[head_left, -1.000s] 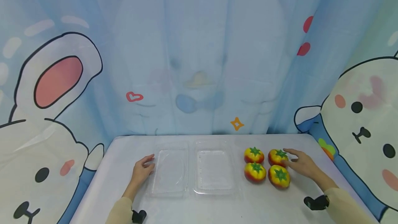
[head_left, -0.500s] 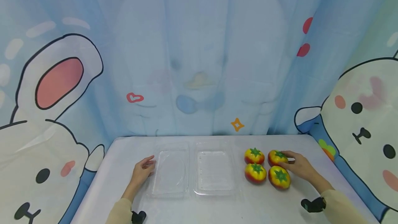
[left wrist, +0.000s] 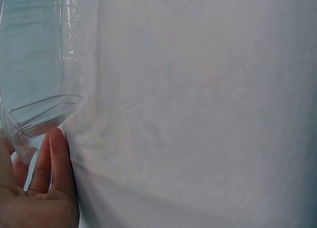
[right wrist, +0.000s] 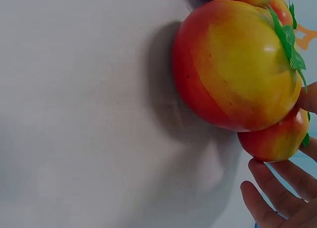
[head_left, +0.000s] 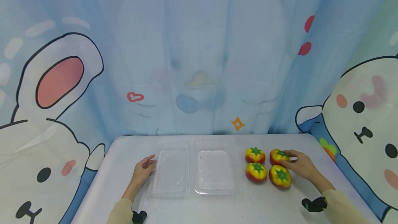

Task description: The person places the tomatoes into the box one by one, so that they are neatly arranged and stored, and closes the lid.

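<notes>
A clear plastic clamshell box lies unfolded on the table, its two halves side by side: the left half (head_left: 171, 172) and the right half (head_left: 215, 170). My left hand (head_left: 144, 170) rests at the outer edge of the left half. In the left wrist view its fairly straight fingers (left wrist: 59, 149) lie by the clear plastic corner (left wrist: 44, 116). To the right, several red-and-yellow tomatoes with green leafy tops stand grouped. My right hand (head_left: 300, 165) holds the back right tomato (head_left: 277, 156) between thumb and fingers. The front right tomato (right wrist: 237, 65) partly hides that one in the right wrist view.
The other two tomatoes, back left (head_left: 255, 155) and front left (head_left: 256, 172), stand close beside the held one. A white cloth covers the table (head_left: 186, 210). Behind hangs a blue curtain (head_left: 199, 44) printed with cartoon animals.
My right hand has moved left and closed in on the back right tomato, thumb and fingers now around it. My left hand and the clamshell box stay in place.
</notes>
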`<act>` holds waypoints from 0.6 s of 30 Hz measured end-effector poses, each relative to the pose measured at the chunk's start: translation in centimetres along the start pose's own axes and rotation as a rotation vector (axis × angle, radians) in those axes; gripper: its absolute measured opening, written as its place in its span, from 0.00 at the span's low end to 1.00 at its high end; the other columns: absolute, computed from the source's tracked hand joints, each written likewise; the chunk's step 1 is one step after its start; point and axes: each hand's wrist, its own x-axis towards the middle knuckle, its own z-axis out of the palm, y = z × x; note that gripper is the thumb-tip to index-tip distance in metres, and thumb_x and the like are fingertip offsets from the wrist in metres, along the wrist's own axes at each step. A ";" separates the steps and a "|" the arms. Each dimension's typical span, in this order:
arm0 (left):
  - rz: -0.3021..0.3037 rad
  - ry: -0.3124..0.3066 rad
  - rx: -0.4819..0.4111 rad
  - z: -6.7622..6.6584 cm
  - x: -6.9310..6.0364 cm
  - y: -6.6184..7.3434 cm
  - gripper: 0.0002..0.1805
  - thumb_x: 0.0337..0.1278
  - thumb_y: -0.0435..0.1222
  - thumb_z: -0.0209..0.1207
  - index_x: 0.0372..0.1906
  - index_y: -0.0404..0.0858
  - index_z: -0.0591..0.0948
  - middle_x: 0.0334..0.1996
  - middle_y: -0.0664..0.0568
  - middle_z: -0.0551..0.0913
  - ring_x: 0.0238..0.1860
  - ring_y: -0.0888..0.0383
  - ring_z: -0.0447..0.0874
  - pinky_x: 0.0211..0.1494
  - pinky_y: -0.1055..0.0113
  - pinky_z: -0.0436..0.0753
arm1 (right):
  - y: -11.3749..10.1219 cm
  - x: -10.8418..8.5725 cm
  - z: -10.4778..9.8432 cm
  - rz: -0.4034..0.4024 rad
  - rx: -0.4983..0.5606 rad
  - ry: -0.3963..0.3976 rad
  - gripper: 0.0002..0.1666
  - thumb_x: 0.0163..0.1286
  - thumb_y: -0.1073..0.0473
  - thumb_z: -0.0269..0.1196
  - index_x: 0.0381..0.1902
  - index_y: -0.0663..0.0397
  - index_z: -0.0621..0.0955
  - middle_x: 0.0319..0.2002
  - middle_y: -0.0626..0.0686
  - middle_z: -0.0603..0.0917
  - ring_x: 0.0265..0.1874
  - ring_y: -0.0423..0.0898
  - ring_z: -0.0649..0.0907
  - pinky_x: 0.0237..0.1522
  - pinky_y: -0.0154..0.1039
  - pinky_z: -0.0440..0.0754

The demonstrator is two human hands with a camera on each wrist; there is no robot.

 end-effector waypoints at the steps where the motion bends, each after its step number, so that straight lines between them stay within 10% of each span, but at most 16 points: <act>1: -0.001 0.000 -0.003 0.0 0.0 0.0 0.23 0.63 0.26 0.59 0.63 0.30 0.76 0.51 0.36 0.82 0.45 0.52 0.82 0.38 0.71 0.82 | 0.0 0.0 -0.1 -0.004 -0.002 0.009 0.41 0.68 0.43 0.64 0.62 0.74 0.70 0.57 0.77 0.72 0.48 0.70 0.78 0.42 0.54 0.84; 18: -0.002 0.005 -0.008 0.1 0.0 -0.2 0.23 0.64 0.27 0.58 0.63 0.31 0.76 0.51 0.37 0.82 0.41 0.59 0.79 0.37 0.74 0.80 | -2.8 -0.1 -2.6 -0.064 0.020 0.125 0.41 0.68 0.41 0.64 0.64 0.69 0.71 0.59 0.75 0.72 0.49 0.70 0.77 0.42 0.56 0.84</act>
